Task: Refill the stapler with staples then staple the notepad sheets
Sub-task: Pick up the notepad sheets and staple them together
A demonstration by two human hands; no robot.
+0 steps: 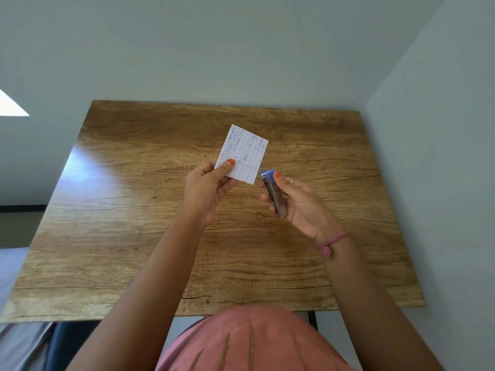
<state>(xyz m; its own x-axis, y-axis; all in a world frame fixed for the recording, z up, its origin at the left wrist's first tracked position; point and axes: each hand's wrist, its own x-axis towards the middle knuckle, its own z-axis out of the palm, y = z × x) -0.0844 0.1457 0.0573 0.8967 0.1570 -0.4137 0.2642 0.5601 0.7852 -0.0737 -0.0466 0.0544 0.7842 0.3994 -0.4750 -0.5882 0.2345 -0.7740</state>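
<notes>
The rectangular wood-grain table (134, 236) carries a pale glare patch near its left edge; its near edge is partly covered by the person's pink garment (254, 341).

Left hand (206, 188): raised above the middle of the table, not resting on it. The thumb lies across the near left corner of the small white lined notepad sheets (242, 153), and the fingers behind pinch them from the back; those fingers are mostly hidden by the paper. A gold ring shows on one finger. The sheets stand tilted, long axis running from near left to far right, the far corners pointing towards the table's far edge. Handwriting in blue ink is present but too small to read. How many sheets are held cannot be made out.

The near right corner of the sheets sits just beside the nose of the small blue and silver metal stapler (273, 192), apart from it by a narrow gap.

Right hand (300, 204): also held above the table, right of centre, fingers curled round the stapler. The stapler's long axis runs from far left to near right, blue nose pointing at the paper. Its rear end is buried in the palm. Whether the mouth is parted cannot be told. A pink thread bracelet (332, 243) circles the right wrist.
</notes>
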